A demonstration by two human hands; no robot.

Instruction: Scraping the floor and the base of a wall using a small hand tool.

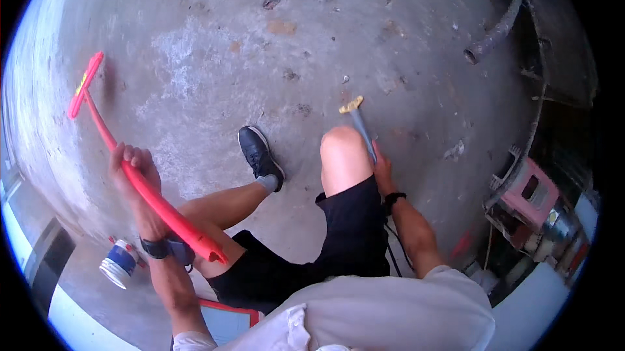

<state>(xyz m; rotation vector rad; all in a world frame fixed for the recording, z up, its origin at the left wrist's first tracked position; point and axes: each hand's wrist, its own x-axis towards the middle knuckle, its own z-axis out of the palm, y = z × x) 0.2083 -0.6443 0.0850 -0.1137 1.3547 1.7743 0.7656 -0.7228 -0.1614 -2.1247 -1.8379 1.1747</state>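
Observation:
My left hand [135, 167] is closed around the handle of a red long-handled tool [159, 204], raised off the floor on the left. Its narrow crosswise head [86, 85], red with a yellow patch, points away from me, and the thick handle end reaches back over my left thigh. I cannot make out the tool's exact kind. Beside my right knee, my right hand [383, 170] grips a grey-handled tool [362, 131] with a small yellowish crosswise head [351, 105]. The knee hides part of that hand and handle.
A white and blue bucket-like container [120, 264] stands at the lower left. On the right are a pink plastic stool [530, 193], a grey pipe [498, 38] and assorted clutter. The grey concrete floor [215, 19] is stained and pitted. A red-edged panel [228, 322] lies beneath me.

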